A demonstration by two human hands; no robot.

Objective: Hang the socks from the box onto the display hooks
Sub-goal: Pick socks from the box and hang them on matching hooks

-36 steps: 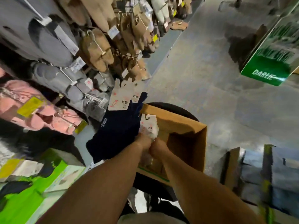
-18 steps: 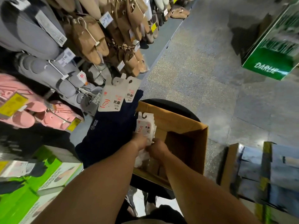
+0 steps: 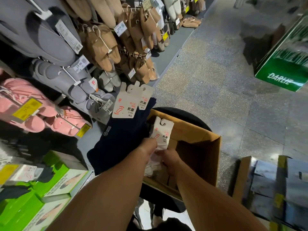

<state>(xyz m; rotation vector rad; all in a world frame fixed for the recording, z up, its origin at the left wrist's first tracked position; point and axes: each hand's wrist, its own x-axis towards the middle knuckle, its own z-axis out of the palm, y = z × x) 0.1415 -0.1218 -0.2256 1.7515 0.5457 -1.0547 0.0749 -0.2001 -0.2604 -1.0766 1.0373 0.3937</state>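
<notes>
White socks' card (image 3: 162,130) reading "抗菌", green "DARLIE" sign (image 3: 281,77), "19.90" tag (image 3: 79,66)

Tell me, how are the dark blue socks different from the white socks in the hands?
The dark blue socks look bigger and hang beside the cardboard box; the white socks look smaller and sit over the box. The left hand and right hand pinch the white socks, and the blue ones lie by the left arm. Both have white hook cards with red print.
</notes>
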